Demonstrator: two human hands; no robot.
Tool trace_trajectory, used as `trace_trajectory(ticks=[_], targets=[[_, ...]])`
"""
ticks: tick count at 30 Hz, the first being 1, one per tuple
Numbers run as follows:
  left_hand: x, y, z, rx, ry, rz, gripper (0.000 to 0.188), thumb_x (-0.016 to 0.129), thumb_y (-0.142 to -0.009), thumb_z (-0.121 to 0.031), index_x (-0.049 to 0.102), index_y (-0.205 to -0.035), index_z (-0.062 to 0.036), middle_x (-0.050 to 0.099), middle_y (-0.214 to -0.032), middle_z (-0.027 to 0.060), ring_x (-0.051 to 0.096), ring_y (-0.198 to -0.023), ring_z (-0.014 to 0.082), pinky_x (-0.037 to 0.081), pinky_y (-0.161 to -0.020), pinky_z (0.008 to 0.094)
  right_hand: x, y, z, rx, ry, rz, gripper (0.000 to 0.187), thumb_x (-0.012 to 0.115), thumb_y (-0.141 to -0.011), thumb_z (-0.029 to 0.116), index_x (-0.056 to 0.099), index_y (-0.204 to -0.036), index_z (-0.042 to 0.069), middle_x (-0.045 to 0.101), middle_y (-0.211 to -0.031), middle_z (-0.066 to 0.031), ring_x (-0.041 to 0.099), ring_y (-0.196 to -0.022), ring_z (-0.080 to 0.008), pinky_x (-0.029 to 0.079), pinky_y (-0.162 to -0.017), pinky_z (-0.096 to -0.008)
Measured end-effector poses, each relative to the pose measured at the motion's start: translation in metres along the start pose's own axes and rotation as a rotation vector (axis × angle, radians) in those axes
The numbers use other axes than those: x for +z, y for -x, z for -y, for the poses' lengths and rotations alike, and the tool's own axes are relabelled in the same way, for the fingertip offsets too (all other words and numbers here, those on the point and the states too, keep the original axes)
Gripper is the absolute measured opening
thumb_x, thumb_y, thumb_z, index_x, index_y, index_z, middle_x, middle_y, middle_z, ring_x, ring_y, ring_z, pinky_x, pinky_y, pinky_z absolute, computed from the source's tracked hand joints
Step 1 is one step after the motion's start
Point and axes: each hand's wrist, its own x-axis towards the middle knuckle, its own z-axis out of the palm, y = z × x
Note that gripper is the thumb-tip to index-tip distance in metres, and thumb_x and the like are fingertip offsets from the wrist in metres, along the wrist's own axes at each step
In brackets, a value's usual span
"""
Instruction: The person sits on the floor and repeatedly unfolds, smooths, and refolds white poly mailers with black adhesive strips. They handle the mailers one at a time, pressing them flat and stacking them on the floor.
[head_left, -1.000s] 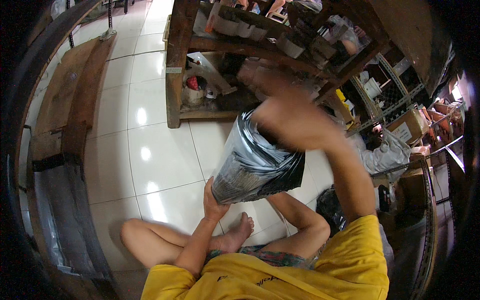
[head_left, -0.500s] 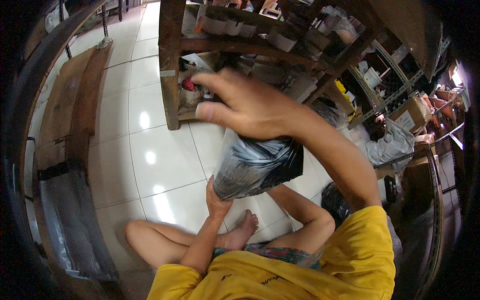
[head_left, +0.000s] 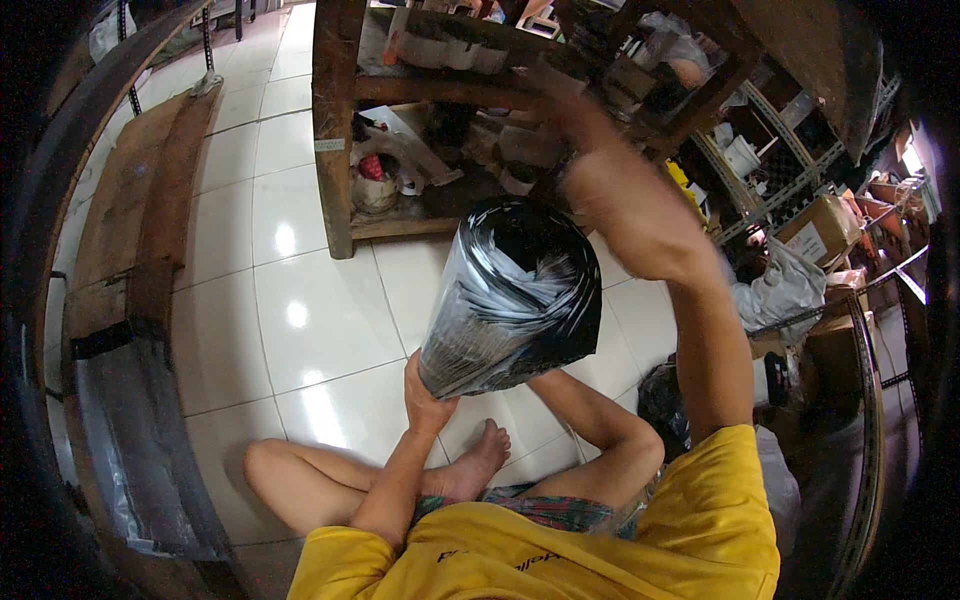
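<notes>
My left hand is wrapped round the lower left side of a thick roll of black and silvery plastic sheets, holding it tilted above my crossed legs. Its upper end faces away from me and shows many loose layers round a dark hollow. Up to the right, apart from the roll, my right hand is smeared by motion, so its fingers cannot be made out clearly. Nothing is plainly seen in it.
A wooden shelf with assorted goods stands in front on white floor tiles. Dark plastic sheeting lies over boards at the left. Metal racks with boxes and a black bag are on the right.
My right hand has swung up and to the right, away from the top of the roll, uncovering its layered end. My left hand keeps its hold nearly in place.
</notes>
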Motion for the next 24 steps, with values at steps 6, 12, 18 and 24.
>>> trace_trajectory(ticks=[6,12,18,24], targets=[[0.002,0.003,-0.001,0.058,-0.093,-0.039,0.11,0.092,-0.062,-0.014,0.027,-0.149,-0.0027,0.049,-0.136,0.0222,0.053,-0.121,0.0421,0.045,-0.104,0.0461,0.013,-0.008,-0.002,-0.094,0.018,-0.025,0.075,0.053,-0.096,0.056,0.042,-0.15,0.005,0.048,-0.144,-0.0306,0.047,-0.133,-0.0444,0.036,-0.113,-0.0496],[-0.003,-0.005,0.005,0.085,-0.083,-0.042,0.11,0.091,-0.062,-0.012,0.025,-0.149,-0.0021,0.05,-0.135,0.0226,0.053,-0.121,0.0431,0.045,-0.104,0.0457,0.034,-0.037,0.005,-0.259,-0.076,-0.136,0.076,0.053,-0.096,0.061,0.05,-0.137,-0.003,0.062,-0.123,-0.0312,0.059,-0.116,-0.048,0.044,-0.104,-0.0509],[-0.002,0.001,0.01,-0.031,-0.06,0.005,0.107,0.091,-0.062,-0.011,0.027,-0.148,-0.0023,0.052,-0.132,0.0226,0.054,-0.121,0.0425,0.046,-0.102,0.0461,0.039,-0.041,0.004,-0.245,-0.004,-0.005,0.081,0.046,-0.098,0.065,0.047,-0.142,-0.002,0.059,-0.129,-0.0328,0.056,-0.122,-0.0464,0.042,-0.106,-0.0503],[-0.002,-0.003,0.005,0.059,-0.071,-0.003,0.103,0.09,-0.064,-0.01,0.029,-0.147,-0.0048,0.052,-0.132,0.0229,0.054,-0.122,0.0425,0.046,-0.102,0.0461,0.036,-0.029,-0.001,-0.109,0.018,0.018,0.074,0.048,-0.098,0.059,0.048,-0.142,0.0,0.058,-0.134,-0.03,0.055,-0.126,-0.045,0.041,-0.109,-0.0486]])
